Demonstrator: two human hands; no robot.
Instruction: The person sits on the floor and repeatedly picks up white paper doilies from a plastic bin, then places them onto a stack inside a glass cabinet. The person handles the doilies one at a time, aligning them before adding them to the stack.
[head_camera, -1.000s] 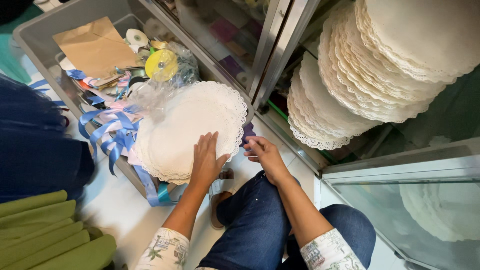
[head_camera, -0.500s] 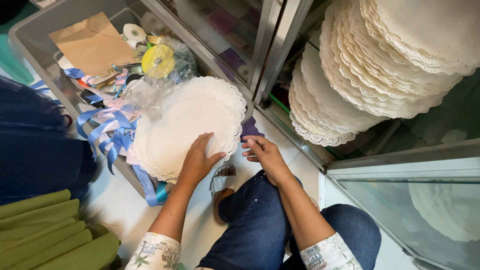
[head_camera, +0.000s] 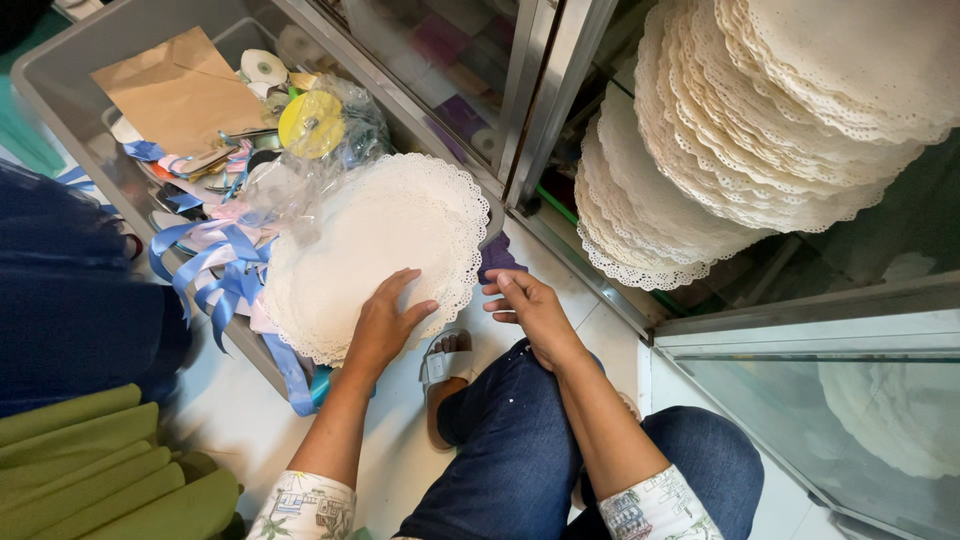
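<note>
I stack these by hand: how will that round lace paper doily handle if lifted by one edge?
The paper doily looks thin and flat, so probably light and floppy. Its punched lace rim may tear. The left hand lies flat on it, perhaps steadying it.

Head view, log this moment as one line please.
left hand: flat on round white lace paper doily | right hand: at doily's edge, empty | doily: lying over grey plastic bin of blue ribbons

Left hand (head_camera: 385, 322) slid down-left across the round doily stack (head_camera: 375, 250), from upper centre to its lower edge. Right hand (head_camera: 530, 308) barely shifted at the stack's right rim. Camera drifted slightly.
</note>
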